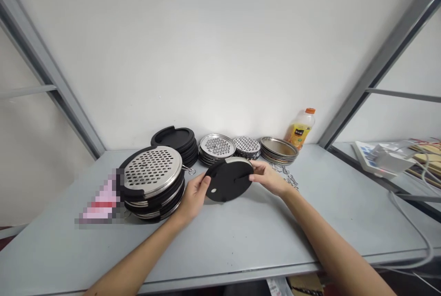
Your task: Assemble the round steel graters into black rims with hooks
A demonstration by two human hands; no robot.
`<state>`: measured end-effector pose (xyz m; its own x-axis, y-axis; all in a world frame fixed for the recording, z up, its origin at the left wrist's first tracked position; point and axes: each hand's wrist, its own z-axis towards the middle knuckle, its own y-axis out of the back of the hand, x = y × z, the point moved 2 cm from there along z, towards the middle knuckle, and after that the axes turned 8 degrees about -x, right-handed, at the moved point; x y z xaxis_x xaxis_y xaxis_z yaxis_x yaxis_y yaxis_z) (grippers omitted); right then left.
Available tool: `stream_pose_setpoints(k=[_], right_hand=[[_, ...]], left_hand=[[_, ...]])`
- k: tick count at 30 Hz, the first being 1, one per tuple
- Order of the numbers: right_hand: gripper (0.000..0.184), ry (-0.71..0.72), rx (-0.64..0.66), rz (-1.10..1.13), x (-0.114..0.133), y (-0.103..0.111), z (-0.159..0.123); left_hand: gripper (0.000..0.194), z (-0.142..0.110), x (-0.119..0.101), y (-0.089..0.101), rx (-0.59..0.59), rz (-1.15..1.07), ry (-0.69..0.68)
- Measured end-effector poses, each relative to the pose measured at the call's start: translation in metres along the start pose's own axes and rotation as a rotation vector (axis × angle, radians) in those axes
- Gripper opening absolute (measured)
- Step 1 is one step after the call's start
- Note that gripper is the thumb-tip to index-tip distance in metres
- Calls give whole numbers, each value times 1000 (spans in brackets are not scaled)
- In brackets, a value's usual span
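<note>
At the far left of the counter point(275, 231), a pink item point(103, 199) is pixelated and cannot be identified. Just right of it stands a large stack of perforated metal discs in black holders point(151, 181); its lower left side is partly masked by the same pixelation. Behind, against the wall point(220, 57), a stack of black holders point(174, 140) is partly covered by the large stack. The left forearm rises from the bottom edge, cut off by the frame, and slants up and right to the left hand point(195, 195), thumb laid over the near face of a round black holder point(229, 180), other fingers largely concealed. The holder is held between the hands, tilted above the counter, with a pale strip along its upper rim and a small whitish spot low on its left. Both hands are clamped on it, left hand at the left edge, right hand point(268, 179) at the right. The right forearm slants up and left from the lower right. Behind are a stack of round graters point(217, 145), a smaller perforated stack point(247, 144), shallow round pans point(279, 147) and metal chain point(289, 177), partly hidden by the right hand; then an orange-capped bottle point(301, 131).
</note>
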<state>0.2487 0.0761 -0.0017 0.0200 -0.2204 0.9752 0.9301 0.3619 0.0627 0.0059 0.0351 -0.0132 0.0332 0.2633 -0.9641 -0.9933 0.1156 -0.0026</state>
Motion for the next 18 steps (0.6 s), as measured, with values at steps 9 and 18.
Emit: stream_pose_setpoints(k=[9,18], right_hand=[[60,-69,-140,173,-1,-3,0],[47,-38,-133,233,1,-5,-1]], left_hand=[[39,-1,-11,-6,131,93,-54],[31,-3,-13,-2,64,198,-173]])
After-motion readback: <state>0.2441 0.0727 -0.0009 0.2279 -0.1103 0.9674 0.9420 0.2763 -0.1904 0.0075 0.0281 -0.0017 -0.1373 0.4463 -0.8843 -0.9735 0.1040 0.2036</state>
